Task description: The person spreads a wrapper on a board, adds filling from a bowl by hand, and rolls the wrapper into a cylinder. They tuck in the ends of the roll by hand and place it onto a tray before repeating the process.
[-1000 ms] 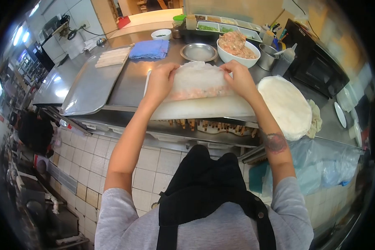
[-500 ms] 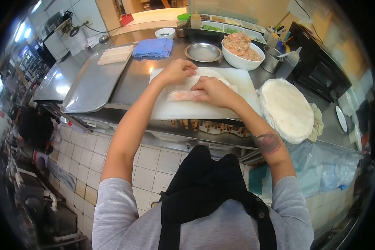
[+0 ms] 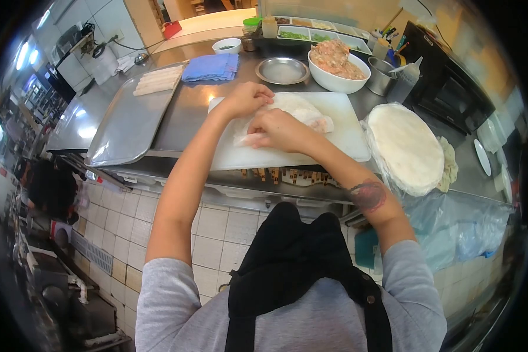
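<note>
On a white cutting board lies a thin round wrapper with a strip of pink meat filling along its near side. My right hand has its fingers bent together on the left end of the filling, pressing or pinching the wrapper there. My left hand rests at the wrapper's far left part, fingers curled down with the tips on the sheet. Its fingertips are partly hidden. To the right of the board sits a stack of round wrappers in plastic.
A metal tray with several pale rolls stands left. Behind the board are blue cloths, a metal plate, a white bowl of meat filling, a metal pot and a squeeze bottle.
My right hand has moved left along the filling, uncovering its right end. My left hand has stayed nearly in place. The view has shifted slightly.
</note>
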Motion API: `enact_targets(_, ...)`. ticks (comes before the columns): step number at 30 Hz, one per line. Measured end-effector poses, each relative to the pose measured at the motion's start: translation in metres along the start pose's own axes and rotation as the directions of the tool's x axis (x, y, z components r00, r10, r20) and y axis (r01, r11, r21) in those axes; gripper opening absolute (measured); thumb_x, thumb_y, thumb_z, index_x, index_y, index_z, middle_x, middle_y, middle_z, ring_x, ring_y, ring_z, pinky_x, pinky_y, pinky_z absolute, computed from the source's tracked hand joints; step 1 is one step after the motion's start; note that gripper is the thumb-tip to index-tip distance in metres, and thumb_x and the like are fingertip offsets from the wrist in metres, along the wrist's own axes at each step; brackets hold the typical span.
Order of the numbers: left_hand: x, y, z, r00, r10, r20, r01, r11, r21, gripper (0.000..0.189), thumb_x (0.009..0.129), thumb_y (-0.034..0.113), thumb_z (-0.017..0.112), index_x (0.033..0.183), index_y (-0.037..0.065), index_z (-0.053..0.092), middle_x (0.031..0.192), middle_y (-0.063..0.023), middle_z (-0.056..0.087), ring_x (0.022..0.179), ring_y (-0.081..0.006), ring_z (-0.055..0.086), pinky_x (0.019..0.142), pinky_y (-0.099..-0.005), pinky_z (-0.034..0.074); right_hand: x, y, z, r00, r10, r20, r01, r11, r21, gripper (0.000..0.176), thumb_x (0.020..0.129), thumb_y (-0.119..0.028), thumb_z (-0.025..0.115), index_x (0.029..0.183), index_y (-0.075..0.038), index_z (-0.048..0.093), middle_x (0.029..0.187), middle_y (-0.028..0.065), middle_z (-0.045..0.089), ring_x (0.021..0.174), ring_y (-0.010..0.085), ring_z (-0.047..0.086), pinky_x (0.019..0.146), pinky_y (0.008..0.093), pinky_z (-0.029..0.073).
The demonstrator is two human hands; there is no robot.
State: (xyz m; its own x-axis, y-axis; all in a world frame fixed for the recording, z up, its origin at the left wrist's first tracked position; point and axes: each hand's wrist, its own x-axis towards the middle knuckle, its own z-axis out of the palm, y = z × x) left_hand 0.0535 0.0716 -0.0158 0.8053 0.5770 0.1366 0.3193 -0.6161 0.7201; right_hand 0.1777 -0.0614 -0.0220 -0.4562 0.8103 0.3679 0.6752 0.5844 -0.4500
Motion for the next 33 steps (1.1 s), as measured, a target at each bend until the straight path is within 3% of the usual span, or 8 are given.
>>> enact_targets(7, 0.002, 0.007, -0.001, 0.998, 0.059, 0.014, -0.060, 0.992, 0.110, 0.023, 0.089, 0.004, 0.060, 0.110, -0.002, 0.066, 0.103, -0.0138, 0.072, 0.095, -0.0182, 0.068, 0.085, -0.0304, 0.052, -0.006, -0.006, -0.018, 0.975, 0.105, 0.196, -0.119, 0.991, 0.060, 0.032, 0.072, -0.016, 0.079, 0.099, -0.001, 0.070, 0.093, 0.0130, 0.068, 0.091, 0.0300, 0.066, 0.081, 0.0377, 0.052)
enact_targets(10, -0.002, 0.028, -0.003, 0.998, 0.062, 0.031, -0.069, 0.944, 0.323, 0.025, 0.086, 0.005, 0.062, 0.110, 0.002, 0.068, 0.103, -0.0144, 0.072, 0.095, -0.0245, 0.069, 0.085, -0.0339, 0.053, -0.036, 0.022, -0.047, 0.999, -0.031, 0.017, 0.031, 0.999, -0.022, 0.032, 0.071, -0.014, 0.080, 0.099, -0.001, 0.070, 0.097, 0.0137, 0.068, 0.090, 0.0305, 0.066, 0.081, 0.0374, 0.052)
enact_targets(12, 0.004, 0.034, 0.005, 0.984, 0.177, -0.028, -0.125, 0.788, 0.603, 0.025, 0.081, 0.003, 0.062, 0.104, 0.005, 0.071, 0.102, -0.0135, 0.072, 0.094, -0.0296, 0.068, 0.085, -0.0369, 0.052, -0.058, 0.032, -0.072, 0.995, 0.071, 0.066, -0.064, 0.993, -0.103, 0.032, 0.072, -0.013, 0.079, 0.100, -0.001, 0.070, 0.098, 0.0139, 0.068, 0.090, 0.0303, 0.065, 0.081, 0.0372, 0.052)
enact_targets(13, 0.009, 0.037, 0.010, 0.983, 0.182, -0.023, -0.132, 0.786, 0.604, 0.025, 0.081, 0.003, 0.062, 0.104, 0.005, 0.071, 0.102, -0.0135, 0.072, 0.094, -0.0296, 0.068, 0.085, -0.0369, 0.052, -0.065, 0.034, -0.078, 0.978, 0.176, 0.115, -0.153, 0.971, -0.185, 0.033, 0.072, -0.012, 0.079, 0.102, -0.001, 0.070, 0.100, 0.0140, 0.067, 0.090, 0.0301, 0.065, 0.080, 0.0370, 0.052)
enact_targets(16, 0.028, 0.048, 0.027, 0.960, 0.272, 0.065, -0.257, 0.769, 0.585, 0.023, 0.077, 0.001, 0.062, 0.097, 0.006, 0.073, 0.100, -0.0129, 0.071, 0.092, -0.0312, 0.067, 0.084, -0.0385, 0.052, -0.077, 0.036, -0.074, 0.992, 0.119, 0.033, -0.116, 0.990, -0.083, 0.029, 0.072, -0.016, 0.079, 0.096, -0.002, 0.072, 0.094, 0.0146, 0.068, 0.083, 0.0313, 0.066, 0.077, 0.0391, 0.052)
enact_targets(18, 0.036, 0.048, 0.036, 0.958, 0.235, 0.165, -0.283, 0.862, 0.420, 0.019, 0.076, 0.002, 0.062, 0.090, 0.005, 0.075, 0.098, -0.0132, 0.071, 0.091, -0.0306, 0.067, 0.083, -0.0391, 0.052, -0.082, 0.031, -0.073, 0.989, 0.146, 0.027, -0.144, 0.986, -0.085, 0.027, 0.073, -0.013, 0.078, 0.097, -0.002, 0.072, 0.092, 0.0141, 0.068, 0.083, 0.0308, 0.065, 0.076, 0.0386, 0.051)
enact_targets(29, 0.041, 0.049, 0.032, 0.962, 0.185, 0.201, -0.258, 0.857, 0.446, 0.019, 0.075, 0.004, 0.064, 0.089, 0.006, 0.076, 0.097, -0.0140, 0.071, 0.089, -0.0303, 0.067, 0.080, -0.0380, 0.052, -0.072, 0.012, -0.071, 0.981, 0.191, 0.038, -0.177, 0.956, -0.235, 0.027, 0.071, -0.016, 0.079, 0.093, -0.001, 0.072, 0.083, 0.0164, 0.070, 0.081, 0.0319, 0.068, 0.076, 0.0397, 0.052)
enact_targets(33, 0.040, 0.043, 0.029, 0.963, 0.178, 0.204, -0.251, 0.869, 0.426, 0.019, 0.075, 0.006, 0.064, 0.091, 0.007, 0.076, 0.096, -0.0136, 0.071, 0.089, -0.0296, 0.067, 0.080, -0.0371, 0.052, -0.064, 0.024, -0.062, 0.982, 0.187, 0.026, -0.187, 0.982, -0.001, 0.029, 0.070, -0.017, 0.080, 0.093, -0.001, 0.073, 0.083, 0.0160, 0.071, 0.078, 0.0287, 0.069, 0.075, 0.0365, 0.054)
